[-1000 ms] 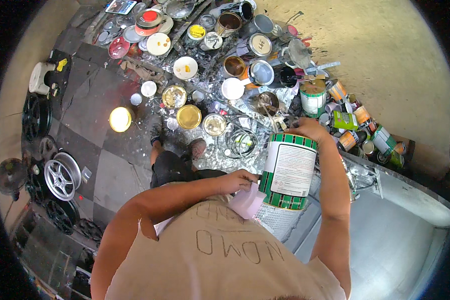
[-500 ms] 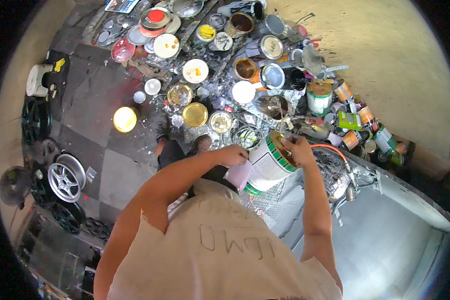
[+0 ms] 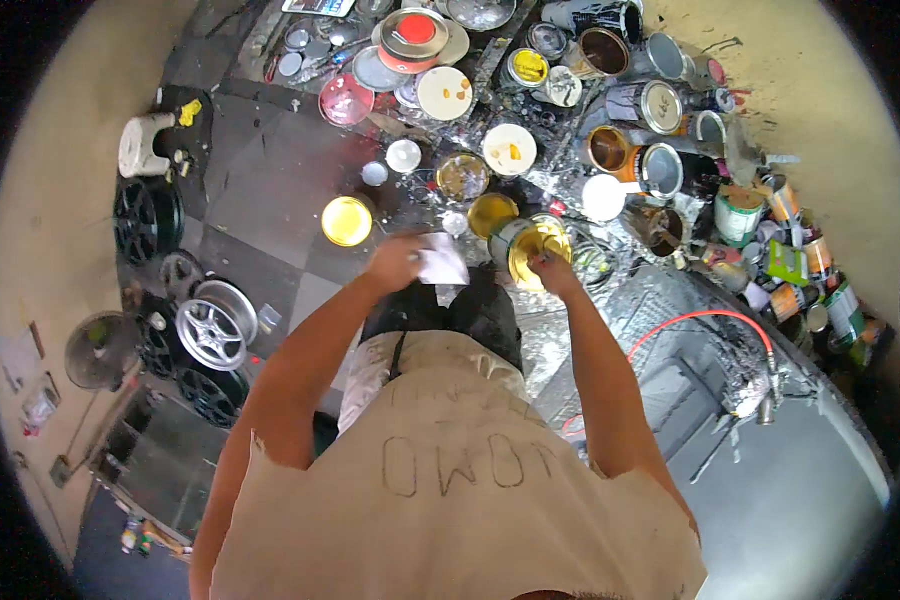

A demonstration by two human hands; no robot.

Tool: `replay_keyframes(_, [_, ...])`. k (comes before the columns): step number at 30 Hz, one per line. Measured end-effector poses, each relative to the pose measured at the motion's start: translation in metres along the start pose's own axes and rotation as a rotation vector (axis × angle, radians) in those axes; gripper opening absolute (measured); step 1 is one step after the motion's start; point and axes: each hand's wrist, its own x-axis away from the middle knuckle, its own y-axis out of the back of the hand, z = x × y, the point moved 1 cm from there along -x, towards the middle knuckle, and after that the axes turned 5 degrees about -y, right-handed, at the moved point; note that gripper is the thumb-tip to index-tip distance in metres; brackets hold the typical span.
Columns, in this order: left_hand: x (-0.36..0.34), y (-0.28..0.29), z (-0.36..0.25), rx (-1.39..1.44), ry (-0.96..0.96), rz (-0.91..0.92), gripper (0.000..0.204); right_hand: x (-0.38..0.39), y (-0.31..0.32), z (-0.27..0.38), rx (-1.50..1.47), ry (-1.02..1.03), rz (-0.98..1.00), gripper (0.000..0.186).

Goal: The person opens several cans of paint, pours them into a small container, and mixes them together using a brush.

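My left hand [image 3: 396,262] is closed on a pale pinkish-white sheet [image 3: 442,260], paper or cloth; I cannot tell which. It is held out over the floor, above my knees. My right hand [image 3: 550,266] grips a large paint can [image 3: 532,246] at its gold-coloured end, which faces me. The can is tilted, and its labelled side is mostly turned away. Close behind it is a round gold can or lid [image 3: 491,213]. Left of the sheet, a round container of yellow paint [image 3: 347,220] stands on the dark tiled floor.
Many open paint cans and lids crowd the far floor, including a white lid [image 3: 510,149]. A red hose [image 3: 705,314] curves across a grey panel [image 3: 770,480] at right. Wheel rims [image 3: 210,335] and a white stool [image 3: 143,147] line the left side.
My view and body have shifted left. The right hand has swung the can away from my lap, turning its gold end toward me. The left hand with the sheet has moved left, away from the can.
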Motion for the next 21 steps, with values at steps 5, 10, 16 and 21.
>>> replay_keyframes(5, [0.126, 0.097, 0.066, -0.29, 0.427, -0.108, 0.023, -0.093, -0.041, 0.047, 0.237, 0.09, 0.14, 0.064])
replay_keyframes(10, [0.229, 0.129, 0.099, -0.386, 0.704, -0.198, 0.022, -0.128, -0.071, 0.095, 0.251, 0.009, 0.156, 0.073])
replay_keyframes(16, [0.242, 0.085, 0.109, 0.174, 0.772, -0.278, 0.024, -0.091, -0.078, 0.089, 0.092, 0.089, -0.018, 0.064])
replay_keyframes(21, [0.17, 0.055, 0.036, -0.087, 0.467, -0.235, 0.02, -0.002, -0.01, -0.032, -0.476, -0.448, -0.553, 0.046])
